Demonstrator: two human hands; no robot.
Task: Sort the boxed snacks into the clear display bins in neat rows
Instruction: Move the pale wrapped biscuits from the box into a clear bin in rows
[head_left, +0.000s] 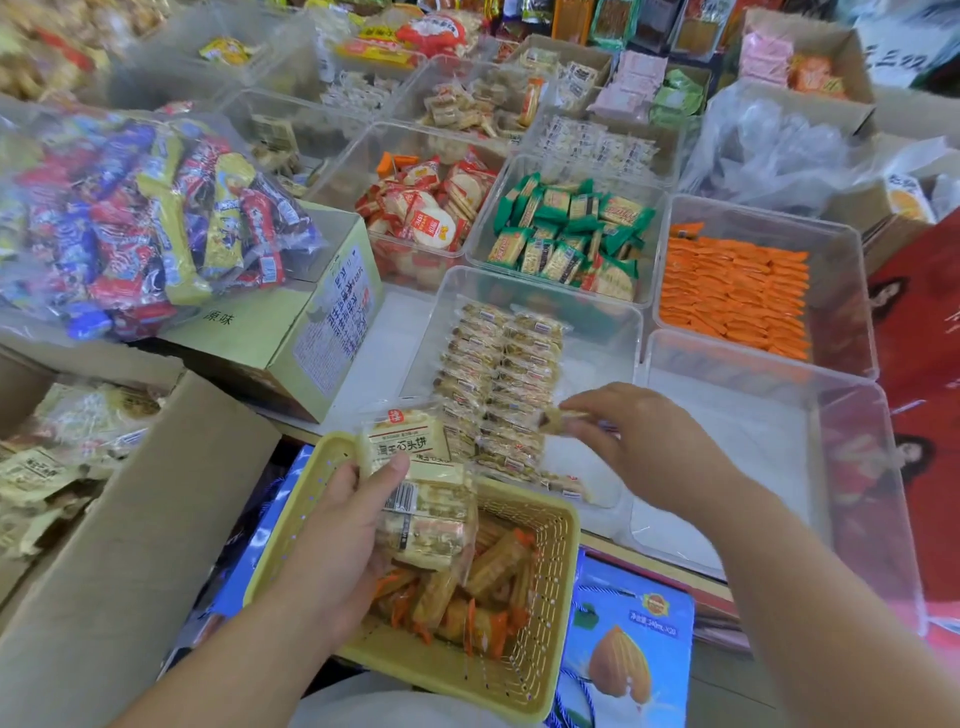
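My left hand (340, 525) grips a stack of pale yellow wrapped snack packs (421, 488) above a yellow plastic basket (550, 597). My right hand (639, 441) pinches one small wrapped snack (558, 418) over the near edge of a clear display bin (613, 332). Inside that bin, two neat rows of the same brownish wrapped snacks (498, 384) run from far to near. The basket holds several orange-ended snack packs (467, 597) at its bottom.
A clear bin (737, 415) to the right holds nothing. Beyond are bins of orange packs (732, 296), green packs (566, 228) and red rice crackers (426, 208). A cardboard box (156, 519) stands at left, a bag of colourful snacks (140, 223) lies on a yellow carton, and a blue almond box (628, 654) sits below.
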